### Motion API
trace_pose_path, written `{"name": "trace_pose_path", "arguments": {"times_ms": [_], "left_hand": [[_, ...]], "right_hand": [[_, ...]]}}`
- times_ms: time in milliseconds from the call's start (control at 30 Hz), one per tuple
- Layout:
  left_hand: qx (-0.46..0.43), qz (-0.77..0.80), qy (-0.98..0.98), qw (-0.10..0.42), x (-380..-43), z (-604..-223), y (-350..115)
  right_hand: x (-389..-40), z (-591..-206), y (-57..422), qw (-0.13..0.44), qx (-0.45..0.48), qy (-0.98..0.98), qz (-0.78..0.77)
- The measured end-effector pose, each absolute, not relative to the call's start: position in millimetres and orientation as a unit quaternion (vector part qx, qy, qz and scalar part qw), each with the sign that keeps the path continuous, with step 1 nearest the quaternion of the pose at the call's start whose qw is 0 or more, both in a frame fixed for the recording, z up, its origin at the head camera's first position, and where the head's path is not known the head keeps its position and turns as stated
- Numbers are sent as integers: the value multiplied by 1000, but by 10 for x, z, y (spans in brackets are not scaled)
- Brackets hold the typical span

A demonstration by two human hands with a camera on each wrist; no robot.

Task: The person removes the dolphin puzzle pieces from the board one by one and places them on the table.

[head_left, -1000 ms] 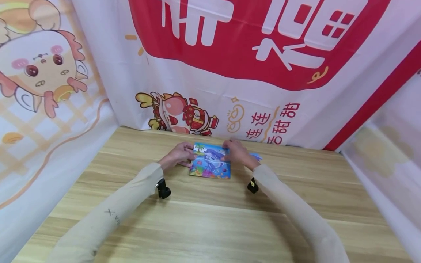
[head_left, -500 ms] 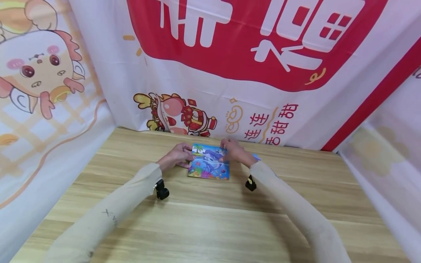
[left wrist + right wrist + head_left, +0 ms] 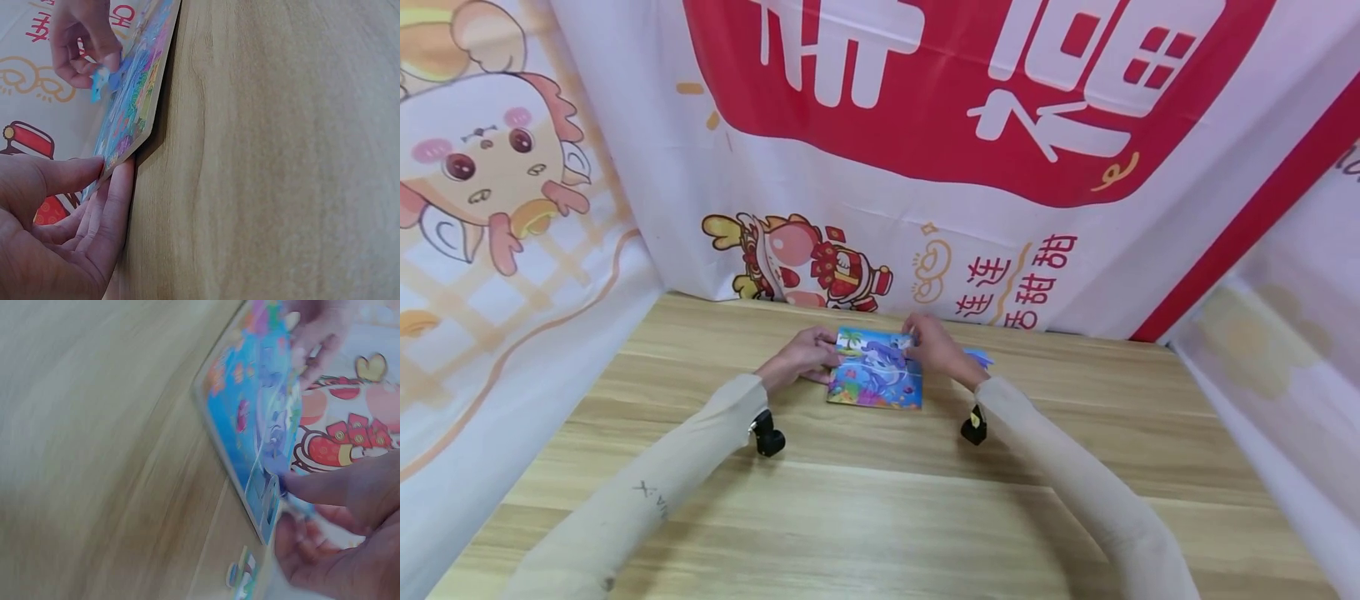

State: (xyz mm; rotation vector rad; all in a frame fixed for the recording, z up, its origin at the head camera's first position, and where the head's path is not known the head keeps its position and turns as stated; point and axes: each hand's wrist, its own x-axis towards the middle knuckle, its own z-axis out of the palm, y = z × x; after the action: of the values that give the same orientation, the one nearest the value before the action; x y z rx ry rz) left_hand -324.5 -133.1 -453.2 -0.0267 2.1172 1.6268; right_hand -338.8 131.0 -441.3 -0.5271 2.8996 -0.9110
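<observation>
A colourful dolphin picture puzzle [image 3: 877, 385] with a palm tree and sea plants lies near the back of the table, its near edge slightly raised in the left wrist view. My left hand [image 3: 805, 353] holds its left edge, thumb [image 3: 74, 174] on top and fingers underneath. Over the upper right part of the picture, my right hand [image 3: 934, 346] pinches a small light-blue puzzle piece [image 3: 100, 82] between thumb and fingers. That piece overlaps the picture's corner in the right wrist view, and the fingers partly hide it.
Beside my right wrist lies another blue piece [image 3: 979, 357], partly covered by the wrist. A printed cloth [image 3: 865, 192] rises right behind the puzzle, with more cloth at both sides. The wooden table [image 3: 865, 517] stretches toward me.
My right fingers have shifted slightly at the upper right of the picture, and a light-blue piece now shows at their tips. The left hand keeps its hold on the left edge.
</observation>
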Motion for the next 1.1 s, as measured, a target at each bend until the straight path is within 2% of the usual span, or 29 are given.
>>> {"name": "trace_pose_path", "arguments": {"times_ms": [167, 433, 667, 1100], "left_hand": [[-17, 589, 774, 230, -3244, -4551, -1388], [-11, 602, 767, 224, -3246, -4538, -1406], [-17, 595, 772, 222, -3259, -4543, -1381], [-11, 601, 766, 230, -3278, -4565, -1335]], "right_hand": [[-3406, -4434, 1279, 24, -181, 897, -402], [-3367, -4490, 1284, -4, -155, 865, -476], [-3317, -4421, 1396, 20, -98, 845, -525], [-3269, -4307, 1944, 57, -78, 844, -528]]}}
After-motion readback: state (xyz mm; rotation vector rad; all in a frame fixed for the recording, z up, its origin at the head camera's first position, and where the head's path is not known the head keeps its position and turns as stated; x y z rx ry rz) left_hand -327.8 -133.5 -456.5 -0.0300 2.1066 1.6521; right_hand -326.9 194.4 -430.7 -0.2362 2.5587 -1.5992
